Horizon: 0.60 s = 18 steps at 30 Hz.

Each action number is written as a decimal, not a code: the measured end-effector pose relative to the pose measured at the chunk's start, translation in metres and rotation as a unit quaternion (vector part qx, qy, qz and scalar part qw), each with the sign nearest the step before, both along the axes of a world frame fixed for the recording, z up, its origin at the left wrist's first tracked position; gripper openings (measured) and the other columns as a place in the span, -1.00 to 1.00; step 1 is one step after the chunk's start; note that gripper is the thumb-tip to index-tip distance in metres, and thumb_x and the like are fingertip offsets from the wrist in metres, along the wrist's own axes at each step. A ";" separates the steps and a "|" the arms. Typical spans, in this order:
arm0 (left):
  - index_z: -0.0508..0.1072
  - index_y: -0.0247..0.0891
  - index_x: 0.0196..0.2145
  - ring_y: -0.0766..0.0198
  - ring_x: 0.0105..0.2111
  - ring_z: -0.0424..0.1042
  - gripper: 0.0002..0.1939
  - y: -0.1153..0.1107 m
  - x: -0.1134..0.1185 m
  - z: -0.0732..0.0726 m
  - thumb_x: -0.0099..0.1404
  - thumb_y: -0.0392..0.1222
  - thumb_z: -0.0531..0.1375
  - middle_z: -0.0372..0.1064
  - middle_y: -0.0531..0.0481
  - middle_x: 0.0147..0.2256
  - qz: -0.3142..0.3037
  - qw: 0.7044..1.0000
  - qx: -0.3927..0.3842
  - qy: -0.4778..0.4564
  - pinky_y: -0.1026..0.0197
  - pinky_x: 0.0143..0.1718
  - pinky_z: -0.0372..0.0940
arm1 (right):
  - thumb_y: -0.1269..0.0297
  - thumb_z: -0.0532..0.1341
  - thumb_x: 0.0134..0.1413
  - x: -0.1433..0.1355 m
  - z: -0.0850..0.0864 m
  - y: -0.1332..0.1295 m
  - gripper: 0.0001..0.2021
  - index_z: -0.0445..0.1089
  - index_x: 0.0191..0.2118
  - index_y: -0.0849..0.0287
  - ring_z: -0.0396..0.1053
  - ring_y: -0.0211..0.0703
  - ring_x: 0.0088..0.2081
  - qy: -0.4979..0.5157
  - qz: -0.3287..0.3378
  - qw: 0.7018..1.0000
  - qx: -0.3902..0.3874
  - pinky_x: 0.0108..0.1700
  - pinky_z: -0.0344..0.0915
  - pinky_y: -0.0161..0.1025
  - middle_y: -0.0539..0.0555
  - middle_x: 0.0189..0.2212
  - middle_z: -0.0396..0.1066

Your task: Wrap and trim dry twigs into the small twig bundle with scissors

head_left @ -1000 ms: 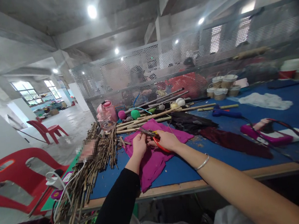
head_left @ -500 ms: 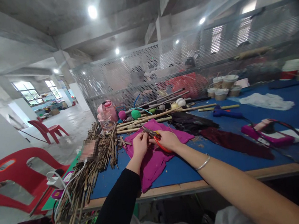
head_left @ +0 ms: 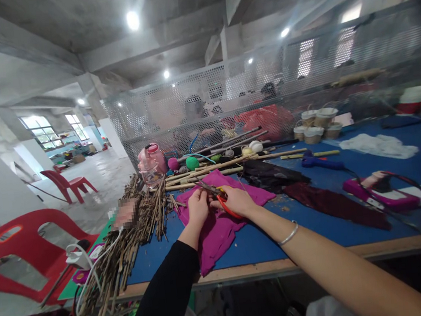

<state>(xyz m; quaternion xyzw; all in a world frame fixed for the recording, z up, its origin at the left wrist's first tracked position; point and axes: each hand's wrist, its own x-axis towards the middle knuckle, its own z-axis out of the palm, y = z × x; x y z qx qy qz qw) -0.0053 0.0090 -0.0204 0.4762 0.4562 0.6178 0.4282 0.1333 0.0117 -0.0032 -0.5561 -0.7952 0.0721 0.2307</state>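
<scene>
A cloth (head_left: 216,246) lay on the table (head_left: 266,248), with scissors (head_left: 228,209), a left hand (head_left: 198,207) and a right hand (head_left: 240,201) over it. Left of the cloth spread a pile of sticks (head_left: 127,248); farther left stood a chair (head_left: 51,262). Behind the cloth lay poles (head_left: 221,166) and yarn balls (head_left: 192,163), then a screen (head_left: 160,115). Right of it were two rags (head_left: 337,204); tubs (head_left: 314,135) stood behind it, to the right.

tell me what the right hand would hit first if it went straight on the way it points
Probably the left hand, just ahead of the right hand; depth is unclear, so they may already touch.
</scene>
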 end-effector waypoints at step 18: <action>0.31 -0.32 -0.35 0.45 -0.68 0.23 -0.79 -0.005 0.000 0.005 0.05 -0.15 0.14 0.29 0.08 -0.58 -0.086 0.995 -0.005 -0.060 0.40 -0.64 0.14 | -0.18 0.11 -0.13 0.004 0.001 0.001 -0.46 0.28 -0.12 0.12 0.38 -0.09 -0.25 0.048 0.057 0.997 -0.014 -0.34 0.16 -0.32 0.09 -0.26 0.43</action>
